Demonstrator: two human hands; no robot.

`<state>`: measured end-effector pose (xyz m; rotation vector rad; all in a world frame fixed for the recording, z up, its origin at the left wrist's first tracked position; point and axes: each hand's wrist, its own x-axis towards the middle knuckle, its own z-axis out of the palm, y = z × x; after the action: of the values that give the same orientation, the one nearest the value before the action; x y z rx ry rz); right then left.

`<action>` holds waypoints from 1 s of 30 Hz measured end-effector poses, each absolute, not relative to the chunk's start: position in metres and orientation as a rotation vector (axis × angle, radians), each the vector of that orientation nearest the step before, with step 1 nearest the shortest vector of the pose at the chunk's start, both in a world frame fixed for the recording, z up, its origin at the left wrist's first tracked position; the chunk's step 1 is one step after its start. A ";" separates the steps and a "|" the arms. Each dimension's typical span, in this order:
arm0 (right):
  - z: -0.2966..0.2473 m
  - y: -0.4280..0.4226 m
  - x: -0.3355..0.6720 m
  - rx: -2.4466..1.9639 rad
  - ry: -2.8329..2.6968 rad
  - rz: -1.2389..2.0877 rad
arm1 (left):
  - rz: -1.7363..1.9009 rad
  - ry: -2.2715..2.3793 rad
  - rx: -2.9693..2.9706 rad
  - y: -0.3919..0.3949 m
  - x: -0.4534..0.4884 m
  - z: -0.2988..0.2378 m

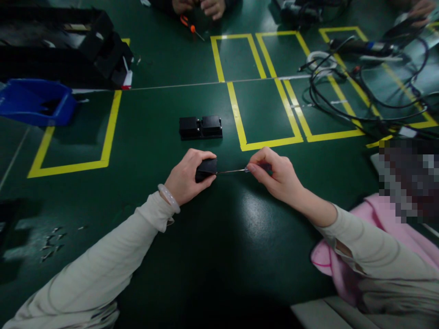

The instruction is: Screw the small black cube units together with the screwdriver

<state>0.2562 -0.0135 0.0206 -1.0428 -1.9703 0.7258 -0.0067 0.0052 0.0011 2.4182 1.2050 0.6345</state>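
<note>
My left hand [188, 178] is closed around a small black block [206, 168], thumb and fingers on opposite sides of it. In my right hand [274, 173] is a screwdriver [233, 171], pinched at the handle. Its thin metal shaft points left, and the tip meets the right end of the block. The fingers cover most of the handle. Just beyond my left hand lies a black part with two raised blocks [200, 127], flat on the green table [219, 237].
Loose screws [51, 242] lie at the left. A blue bin [37, 103] and black racks [61, 50] stand at the upper left. Cables [370, 109] sprawl at the right. Across the table are a co-worker's hands [200, 7] and an orange-handled screwdriver [192, 28].
</note>
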 end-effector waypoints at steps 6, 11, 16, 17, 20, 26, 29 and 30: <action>0.021 -0.015 0.255 -1.037 -1.957 0.716 | 0.645 1.189 2.414 0.005 -0.007 0.002; 0.020 -0.014 0.255 -1.039 -1.979 0.750 | 0.654 1.188 2.412 0.005 -0.007 0.001; 0.019 -0.014 0.256 -1.037 -1.961 0.760 | 0.665 1.182 2.407 0.005 -0.007 0.002; 0.019 -0.015 0.256 -1.038 -1.958 0.740 | 0.661 1.183 2.405 0.005 -0.007 0.002; 0.019 -0.015 0.256 -1.035 -1.959 0.706 | 0.657 1.179 2.403 0.005 -0.007 0.002; 0.018 -0.014 0.255 -1.038 -1.928 0.793 | 0.656 1.180 2.402 0.006 -0.008 0.001; 0.018 -0.015 0.254 -1.025 -1.918 0.715 | 0.665 1.175 2.406 0.006 -0.007 0.002; 0.018 -0.015 0.254 -1.022 -1.918 0.691 | 0.665 1.174 2.407 0.006 -0.007 0.002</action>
<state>0.2538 -0.0150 0.0183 -1.0216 -1.9180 0.6914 -0.0071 0.0059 0.0022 2.4069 1.1742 0.6648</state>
